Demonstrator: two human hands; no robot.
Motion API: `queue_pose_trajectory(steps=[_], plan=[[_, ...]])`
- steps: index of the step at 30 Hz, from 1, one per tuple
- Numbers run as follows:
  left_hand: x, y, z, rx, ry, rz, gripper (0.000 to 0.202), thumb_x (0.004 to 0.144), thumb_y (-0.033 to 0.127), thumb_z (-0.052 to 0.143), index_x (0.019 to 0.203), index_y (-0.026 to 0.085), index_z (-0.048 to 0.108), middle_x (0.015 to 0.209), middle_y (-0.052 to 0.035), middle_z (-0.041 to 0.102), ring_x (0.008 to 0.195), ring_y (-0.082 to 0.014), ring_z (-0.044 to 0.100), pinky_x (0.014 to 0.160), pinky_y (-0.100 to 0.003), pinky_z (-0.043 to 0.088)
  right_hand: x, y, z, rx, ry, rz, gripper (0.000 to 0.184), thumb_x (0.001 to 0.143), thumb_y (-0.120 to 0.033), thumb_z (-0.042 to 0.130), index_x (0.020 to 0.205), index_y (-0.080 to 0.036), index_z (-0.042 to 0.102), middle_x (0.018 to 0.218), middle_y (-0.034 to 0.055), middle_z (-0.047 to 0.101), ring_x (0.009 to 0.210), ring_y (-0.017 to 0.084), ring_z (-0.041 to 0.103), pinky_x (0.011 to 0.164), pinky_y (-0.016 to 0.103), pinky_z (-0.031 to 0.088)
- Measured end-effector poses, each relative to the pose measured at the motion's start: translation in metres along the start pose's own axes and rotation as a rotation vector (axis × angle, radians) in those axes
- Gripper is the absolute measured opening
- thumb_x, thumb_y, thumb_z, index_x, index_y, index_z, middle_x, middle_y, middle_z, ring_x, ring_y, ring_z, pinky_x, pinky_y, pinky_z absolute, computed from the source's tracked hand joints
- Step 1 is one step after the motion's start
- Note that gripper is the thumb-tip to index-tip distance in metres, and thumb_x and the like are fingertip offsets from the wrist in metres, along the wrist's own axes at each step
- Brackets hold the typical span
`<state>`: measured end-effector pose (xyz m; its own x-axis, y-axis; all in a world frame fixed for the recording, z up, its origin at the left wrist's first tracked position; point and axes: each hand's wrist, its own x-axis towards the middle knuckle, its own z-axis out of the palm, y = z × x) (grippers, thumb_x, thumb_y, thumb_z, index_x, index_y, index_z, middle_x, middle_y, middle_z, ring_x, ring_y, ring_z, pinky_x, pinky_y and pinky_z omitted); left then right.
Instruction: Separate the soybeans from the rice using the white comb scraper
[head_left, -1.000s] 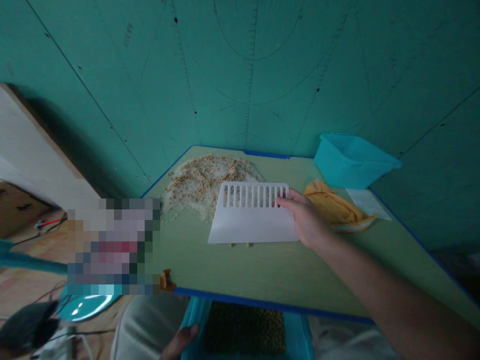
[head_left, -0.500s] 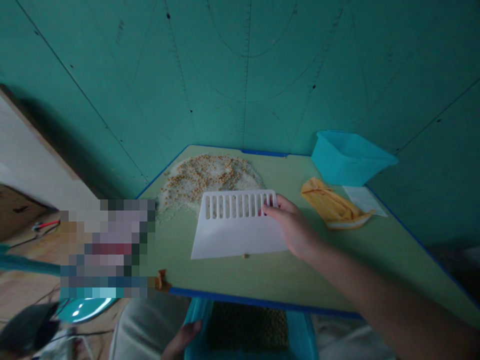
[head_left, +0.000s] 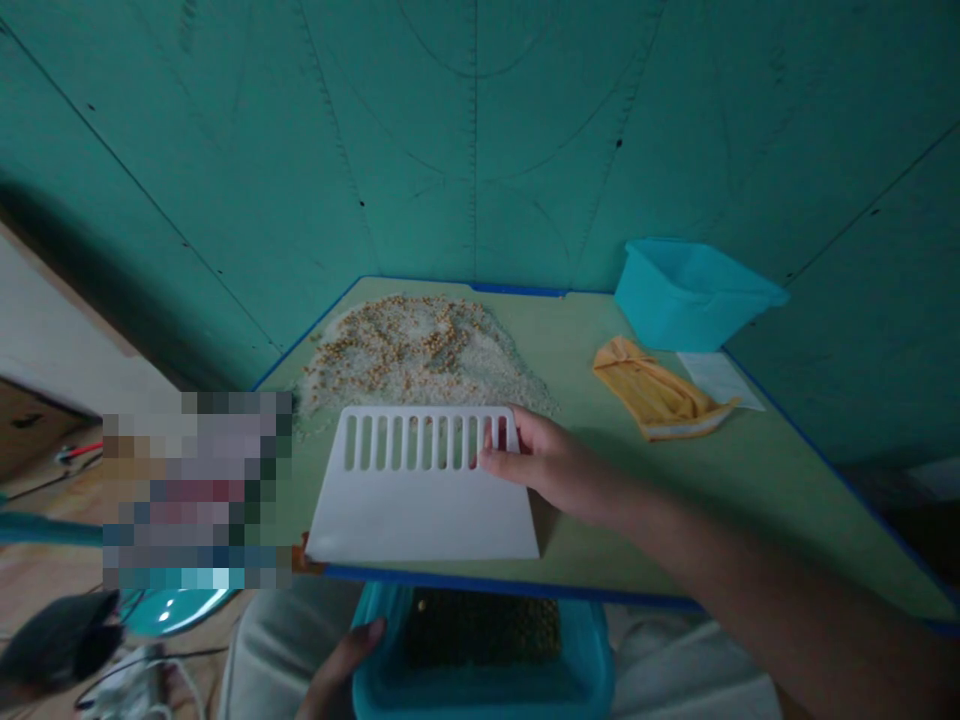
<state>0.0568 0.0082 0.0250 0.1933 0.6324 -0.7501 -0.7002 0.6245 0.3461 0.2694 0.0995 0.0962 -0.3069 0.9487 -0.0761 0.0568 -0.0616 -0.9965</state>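
Gripping white slotted trapezoidal plastic scraper (head_left: 424, 515), right hand (head_left: 536, 460) closed; left hand (head_left: 345, 660) at blue rectangular plastic tub (head_left: 480, 692), grip unclear.

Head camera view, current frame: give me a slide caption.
Right hand holding a slotted white scraper over a green table, left hand at a blue tub below.

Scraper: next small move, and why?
Likely draw the scraper a little toward the near blue edge: the right hand grips it, its lower side lies just short of that edge, and the open tub sits below, the left hand at its rim.
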Motion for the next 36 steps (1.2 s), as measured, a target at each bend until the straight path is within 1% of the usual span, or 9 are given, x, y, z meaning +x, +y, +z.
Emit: queue_pose_trajectory(steps=[4, 6, 9, 12, 17, 20, 23, 27, 36], plan=[[-0.001, 0.005, -0.002, -0.023, 0.003, 0.016, 0.024, 0.052, 0.020, 0.073, 0.075, 0.026, 0.074, 0.074, -0.0020, 0.074, 0.093, -0.0368, 0.059, 0.084, -0.047, 0.044, 0.001, -0.007, -0.004, 0.017, -0.004, -0.014, 0.012, 0.071, -0.023, 0.057, 0.081, -0.020, 0.053, 0.073, -0.0013, 0.056, 0.067, 0.014, 0.050, 0.061, 0.027, 0.038], [-0.003, 0.007, -0.003, 0.011, -0.002, 0.054, 0.022, 0.051, 0.019, 0.074, 0.072, 0.026, 0.074, 0.078, -0.0016, 0.074, 0.095, -0.0355, 0.059, 0.086, -0.044, 0.044, 0.002, -0.013, -0.010, 0.045, 0.066, -0.073, 0.010, 0.071, -0.022, 0.057, 0.080, -0.021, 0.053, 0.073, -0.0021, 0.056, 0.067, 0.013, 0.051, 0.063, 0.027, 0.038], [-0.003, 0.007, -0.006, 0.064, 0.005, 0.098, 0.022, 0.053, 0.019, 0.073, 0.073, 0.026, 0.074, 0.080, -0.0003, 0.074, 0.096, -0.0345, 0.058, 0.086, -0.042, 0.044, 0.008, -0.018, -0.028, 0.112, 0.239, -0.190, 0.014, 0.073, -0.024, 0.056, 0.087, -0.023, 0.053, 0.082, -0.0019, 0.059, 0.076, 0.015, 0.053, 0.070, 0.029, 0.039], [-0.002, 0.006, -0.011, 0.084, 0.002, 0.111, 0.026, 0.056, 0.019, 0.071, 0.081, 0.025, 0.073, 0.082, -0.0002, 0.074, 0.093, -0.0337, 0.060, 0.086, -0.042, 0.045, 0.017, -0.018, -0.048, 0.139, 0.338, -0.205, 0.017, 0.072, -0.024, 0.056, 0.088, -0.022, 0.052, 0.082, -0.0018, 0.059, 0.078, 0.016, 0.054, 0.073, 0.030, 0.040], [0.000, 0.004, -0.014, 0.044, -0.030, 0.076, 0.018, 0.063, 0.018, 0.065, 0.077, 0.024, 0.073, 0.079, -0.0012, 0.074, 0.095, -0.0344, 0.059, 0.086, -0.044, 0.044, 0.025, -0.010, -0.064, 0.084, 0.299, -0.101, 0.014, 0.071, -0.021, 0.054, 0.084, -0.022, 0.049, 0.074, -0.0021, 0.057, 0.073, 0.016, 0.054, 0.072, 0.031, 0.040], [0.002, 0.003, -0.017, 0.031, -0.051, 0.051, 0.016, 0.064, 0.018, 0.064, 0.075, 0.022, 0.074, 0.076, -0.0031, 0.074, 0.096, -0.0343, 0.058, 0.086, -0.044, 0.043, 0.025, -0.008, -0.062, 0.072, 0.269, -0.071, 0.014, 0.071, -0.021, 0.053, 0.085, -0.022, 0.048, 0.073, -0.0018, 0.056, 0.071, 0.016, 0.053, 0.070, 0.031, 0.040], [0.003, 0.002, -0.021, 0.061, -0.057, 0.049, 0.019, 0.065, 0.020, 0.063, 0.081, 0.021, 0.073, 0.083, -0.0061, 0.074, 0.098, -0.0341, 0.058, 0.086, -0.043, 0.043, 0.024, -0.008, -0.059, 0.096, 0.245, -0.062, 0.016, 0.071, -0.020, 0.052, 0.087, -0.021, 0.049, 0.074, -0.0014, 0.057, 0.072, 0.016, 0.053, 0.069, 0.030, 0.040], [0.004, 0.003, -0.024, 0.037, -0.075, 0.037, 0.020, 0.066, 0.019, 0.062, 0.082, 0.023, 0.073, 0.088, -0.0054, 0.073, 0.099, -0.0339, 0.057, 0.085, -0.044, 0.044, 0.023, -0.009, -0.058, 0.127, 0.236, -0.040, 0.016, 0.072, -0.019, 0.053, 0.088, -0.021, 0.049, 0.076, -0.0012, 0.058, 0.072, 0.015, 0.054, 0.069, 0.029, 0.040], [0.001, 0.003, -0.017, 0.072, -0.070, 0.055, 0.022, 0.062, 0.019, 0.066, 0.083, 0.023, 0.073, 0.088, -0.0060, 0.073, 0.099, -0.0373, 0.056, 0.085, -0.047, 0.043, 0.022, -0.006, -0.058, 0.166, 0.172, -0.026, 0.019, 0.073, -0.018, 0.053, 0.092, -0.021, 0.051, 0.081, -0.0007, 0.061, 0.075, 0.015, 0.056, 0.072, 0.030, 0.041]])
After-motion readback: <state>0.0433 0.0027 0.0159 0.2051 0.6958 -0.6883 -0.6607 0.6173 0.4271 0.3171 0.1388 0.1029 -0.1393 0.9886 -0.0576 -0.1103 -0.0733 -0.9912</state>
